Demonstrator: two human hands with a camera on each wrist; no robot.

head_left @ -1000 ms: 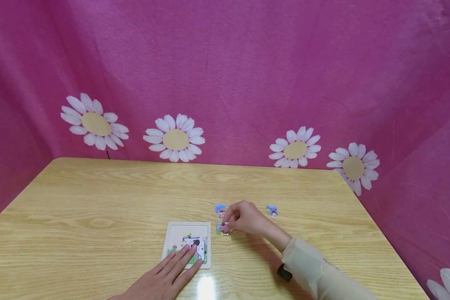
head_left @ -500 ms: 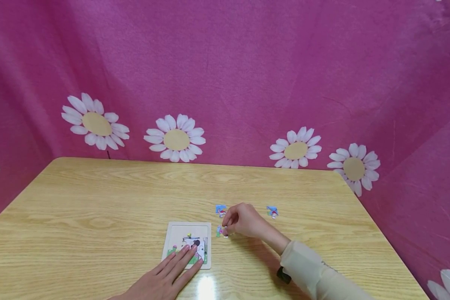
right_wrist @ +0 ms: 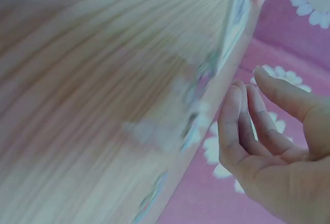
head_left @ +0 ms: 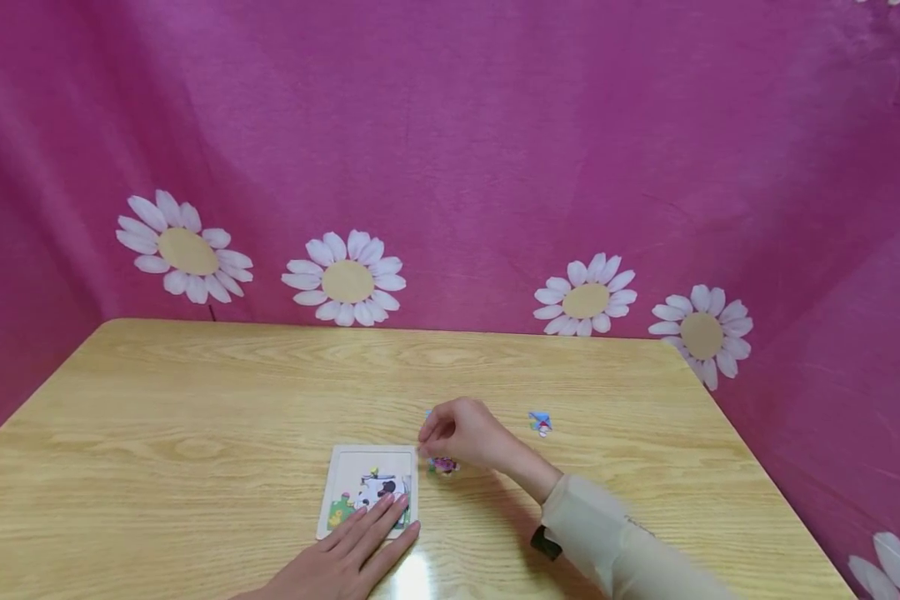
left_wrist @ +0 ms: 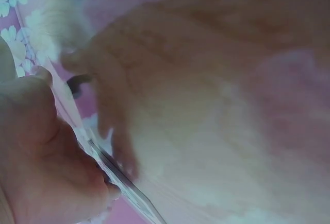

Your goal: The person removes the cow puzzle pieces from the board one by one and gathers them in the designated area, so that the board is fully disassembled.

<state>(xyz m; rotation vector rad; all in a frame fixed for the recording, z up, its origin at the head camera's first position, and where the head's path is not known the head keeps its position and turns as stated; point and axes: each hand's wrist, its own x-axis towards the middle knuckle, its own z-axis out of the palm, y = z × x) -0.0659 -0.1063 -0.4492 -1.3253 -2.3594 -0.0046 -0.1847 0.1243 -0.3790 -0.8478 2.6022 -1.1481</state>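
1. The puzzle board [head_left: 354, 465] is lying on the wooden table [head_left: 195, 400], at six o'clock from the table's middle. It is showing a black-and-white cow picture low down and bare wood near twelve o'clock.
2. The left hand [head_left: 337, 558] is resting on the board from about half past six. Its fingers are lying straight across the picture.
3. The right hand [head_left: 465, 433] is hanging at two o'clock from the board, close to its corner. Its fingers are bending, and a gap is showing between thumb and fingertips.
4. A pink-and-dark puzzle piece [head_left: 444, 467] is lying just beside the board, between two and three o'clock, below the right hand.
5. A blue bit [head_left: 429, 412] is peeking out at one o'clock; the right hand is hiding the rest.
6. A blue-and-red piece [head_left: 540, 422] is lying farther off, past two o'clock.
7. Behind, a pink cloth [head_left: 450, 150] is showing big white flowers [head_left: 347, 282].
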